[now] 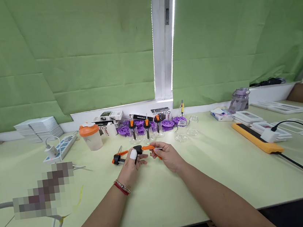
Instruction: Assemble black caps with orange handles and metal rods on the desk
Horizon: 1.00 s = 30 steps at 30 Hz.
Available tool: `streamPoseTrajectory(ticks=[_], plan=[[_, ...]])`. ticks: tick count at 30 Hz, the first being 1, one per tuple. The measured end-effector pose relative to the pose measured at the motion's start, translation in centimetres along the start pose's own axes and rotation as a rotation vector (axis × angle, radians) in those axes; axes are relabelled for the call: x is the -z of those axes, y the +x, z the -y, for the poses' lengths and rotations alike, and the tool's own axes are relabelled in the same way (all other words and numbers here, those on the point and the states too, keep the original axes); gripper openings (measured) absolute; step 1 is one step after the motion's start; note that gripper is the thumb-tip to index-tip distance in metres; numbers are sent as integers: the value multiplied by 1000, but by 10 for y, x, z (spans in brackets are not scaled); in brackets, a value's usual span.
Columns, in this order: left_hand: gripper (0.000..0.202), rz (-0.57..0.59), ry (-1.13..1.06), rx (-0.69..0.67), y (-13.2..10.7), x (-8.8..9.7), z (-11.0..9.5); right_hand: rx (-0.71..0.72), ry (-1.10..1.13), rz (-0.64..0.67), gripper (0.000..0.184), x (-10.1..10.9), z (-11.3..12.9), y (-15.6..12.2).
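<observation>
The held black and orange part [137,149] is near the middle of the view, just above the desk [178,198], and I count the clock from it. From twelve to one o'clock, three clear bottles [149,136] stand in a row; each has a black and orange top standing in its mouth. Purple pieces [167,125] lie behind them. At two o'clock there are two clear glass vessels [181,137], near each other, and well farther in about this direction a purple bottle [238,101] stands. At ten o'clock stands a translucent cup [93,142] with an orange lid; what is inside, I cannot tell. The fingers of the left hand [130,166] are bent around the black body, and its thumb, which has a white cover, presses on it. The fingers of the right hand [168,156] are narrow, pinching at the orange arm that extends from this body. The part looks glossy black, with the bright orange arm pointing to three o'clock. A second black and orange piece [116,159] lies between eight and nine o'clock, just beside the left hand.
</observation>
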<state>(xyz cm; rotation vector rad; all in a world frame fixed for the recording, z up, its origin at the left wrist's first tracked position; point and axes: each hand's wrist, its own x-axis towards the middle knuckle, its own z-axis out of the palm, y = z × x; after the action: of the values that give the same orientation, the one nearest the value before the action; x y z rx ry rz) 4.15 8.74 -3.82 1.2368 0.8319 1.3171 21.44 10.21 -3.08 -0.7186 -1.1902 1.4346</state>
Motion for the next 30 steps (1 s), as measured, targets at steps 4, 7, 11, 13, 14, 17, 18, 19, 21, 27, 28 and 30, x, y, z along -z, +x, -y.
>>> streamPoseTrajectory(ticks=[4, 7, 11, 13, 14, 17, 18, 19, 21, 27, 28, 30], plan=[[34, 71, -139, 70, 0, 3, -5, 0, -116, -53, 36, 1, 2, 0], [35, 72, -104, 76, 1, 5, -8, -7, -209, -50, 35, 4, 5, 0], [35, 91, -7, 57, 0, 5, -11, -20, -301, 9, 36, 7, 8, -1], [38, 120, 45, 56, -1, 5, -11, -30, -327, 17, 38, 9, 8, -1], [40, 135, 61, 58, -1, 5, -10, -31, -337, 18, 38, 9, 8, -1], [39, 166, 33, 72, -3, 4, -6, -7, -352, 21, 34, 8, 5, -1], [36, 167, 0, 70, -4, 3, -5, 2, -352, 12, 34, 7, 4, -1], [34, 163, -35, 67, -4, 2, -5, 7, -349, -1, 35, 6, 3, -2], [33, 143, -85, 64, -4, 1, -5, 12, -333, -28, 41, 2, 1, -2], [26, -47, -129, 24, 5, 5, -11, 75, -235, -39, 52, -3, -2, -2], [25, -93, -151, -5, 6, 8, -12, 97, -271, -70, 47, -2, -3, -1], [25, -169, -184, -47, 9, 14, -15, 137, -478, -131, 36, 1, -7, 2]])
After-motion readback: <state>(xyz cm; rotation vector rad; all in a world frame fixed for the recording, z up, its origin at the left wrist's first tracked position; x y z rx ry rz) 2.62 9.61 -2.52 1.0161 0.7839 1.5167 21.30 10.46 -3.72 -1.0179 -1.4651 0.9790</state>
